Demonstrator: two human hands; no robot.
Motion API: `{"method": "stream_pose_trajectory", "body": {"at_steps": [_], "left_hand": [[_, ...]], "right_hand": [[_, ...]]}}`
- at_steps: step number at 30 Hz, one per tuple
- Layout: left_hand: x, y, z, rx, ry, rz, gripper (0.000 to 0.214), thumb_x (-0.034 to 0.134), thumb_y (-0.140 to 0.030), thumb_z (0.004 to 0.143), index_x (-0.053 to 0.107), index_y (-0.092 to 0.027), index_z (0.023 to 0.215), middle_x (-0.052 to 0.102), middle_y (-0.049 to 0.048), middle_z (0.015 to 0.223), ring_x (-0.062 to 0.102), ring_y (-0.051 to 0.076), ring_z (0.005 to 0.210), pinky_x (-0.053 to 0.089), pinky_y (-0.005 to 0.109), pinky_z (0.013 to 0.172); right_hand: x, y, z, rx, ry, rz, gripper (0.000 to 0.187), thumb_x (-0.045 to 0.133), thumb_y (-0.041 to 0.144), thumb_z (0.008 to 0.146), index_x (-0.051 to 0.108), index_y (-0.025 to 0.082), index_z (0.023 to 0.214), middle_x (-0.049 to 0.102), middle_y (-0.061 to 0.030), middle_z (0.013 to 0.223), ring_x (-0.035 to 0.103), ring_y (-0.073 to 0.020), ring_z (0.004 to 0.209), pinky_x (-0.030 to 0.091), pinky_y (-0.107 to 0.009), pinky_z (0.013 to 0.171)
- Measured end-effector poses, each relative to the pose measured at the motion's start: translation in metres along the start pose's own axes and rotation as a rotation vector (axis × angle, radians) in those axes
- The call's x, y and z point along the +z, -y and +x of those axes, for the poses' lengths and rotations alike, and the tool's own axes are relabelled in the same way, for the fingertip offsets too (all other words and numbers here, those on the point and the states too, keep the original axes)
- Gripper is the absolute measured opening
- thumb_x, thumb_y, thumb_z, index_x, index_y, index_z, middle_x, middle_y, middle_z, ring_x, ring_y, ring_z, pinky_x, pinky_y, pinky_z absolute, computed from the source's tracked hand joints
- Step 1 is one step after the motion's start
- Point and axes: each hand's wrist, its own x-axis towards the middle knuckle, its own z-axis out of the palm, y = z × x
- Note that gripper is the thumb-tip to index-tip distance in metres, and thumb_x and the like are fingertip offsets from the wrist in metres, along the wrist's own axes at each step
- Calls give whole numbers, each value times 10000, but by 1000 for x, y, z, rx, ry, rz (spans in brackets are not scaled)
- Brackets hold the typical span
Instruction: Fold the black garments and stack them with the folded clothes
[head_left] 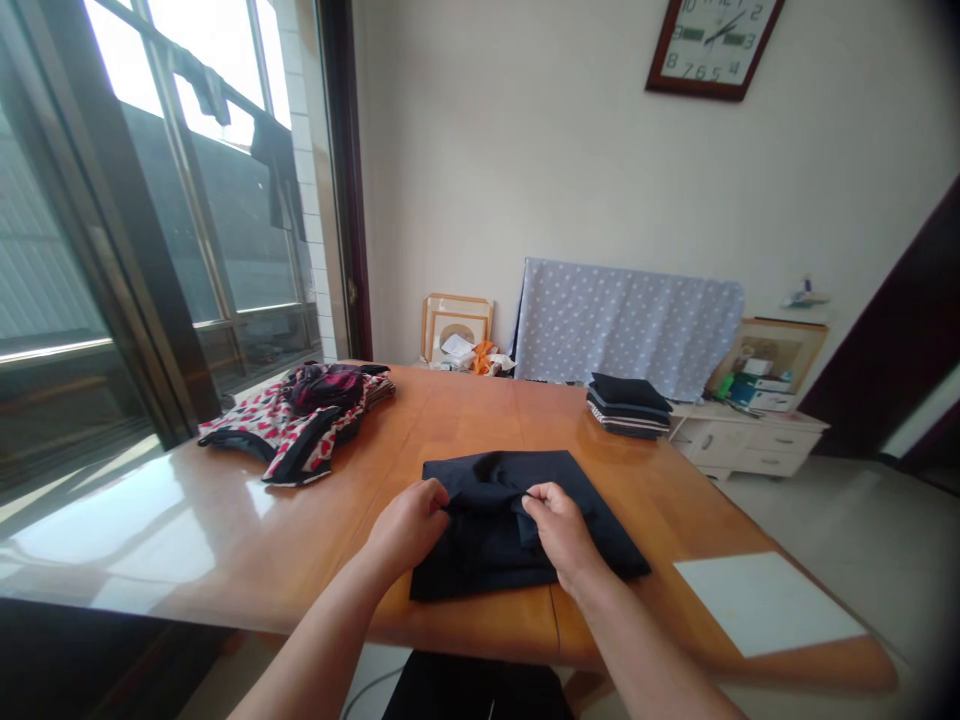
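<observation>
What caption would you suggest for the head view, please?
Left hand and right hand pinch dark navy cloth on a wooden table, a stack of folded clothes beyond.

Readable markings: one item only, the wall clock (pixel 715 50) with white dial and straight-sided, dark red-brown frame (pixel 694 88), mounted high on the far white wall (pixel 465 150), right of centre. Dark dial numerals legible: 10, 2, 3, 4, 5, 6, 7, 8. Numerals at the top: cut off by the view. Two small grey rectangular dial panels (pixel 735 39): contents illegible.
</observation>
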Motion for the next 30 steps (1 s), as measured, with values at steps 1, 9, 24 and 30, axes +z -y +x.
{"method": "stream_pose_trajectory", "body": {"at_steps": [1, 9, 24, 30], "left_hand": [[1, -6, -2, 40, 7, 19, 309, 589, -127, 695, 669, -236, 973, 670, 50, 937, 611, 230, 881, 416, 295, 751], [30, -45, -8, 408, 206, 104, 844, 720, -194, 639, 479, -311, 1439, 407, 54, 1553, 246, 360, 1458, 226, 485, 1153], [47, -60, 15, 409, 356, 259, 447, 613, -191, 664, 638, -303, 1097, 654, 28, 1121, 574, 286, 1106, 414, 410, 958], [48, -73, 7, 475, 408, 277, 637, 671, -216, 623, 577, -325, 1243, 572, 35, 1327, 456, 306, 1298, 197, 505, 1180]], "right_hand": [[0, 1, -2, -17, 21, -5, 215, 600, 396, 790, 593, 207, 892, 590, 15, 743, 531, -153, 685, 430, -252, 641], [-4, 27, -30, -181, 367, -116, 188, 593, 333, 840, 632, 196, 963, 654, -7, 851, 584, -155, 779, 469, -266, 722], [-173, -27, 6, -9, -51, -757, 357, 520, 525, 867, 576, 232, 672, 647, -19, 671, 587, -189, 677, 385, -287, 630], [-169, -28, -2, 35, 41, -795, 333, 628, 519, 798, 544, 224, 668, 599, 18, 634, 522, -148, 612, 320, -256, 573]]}}
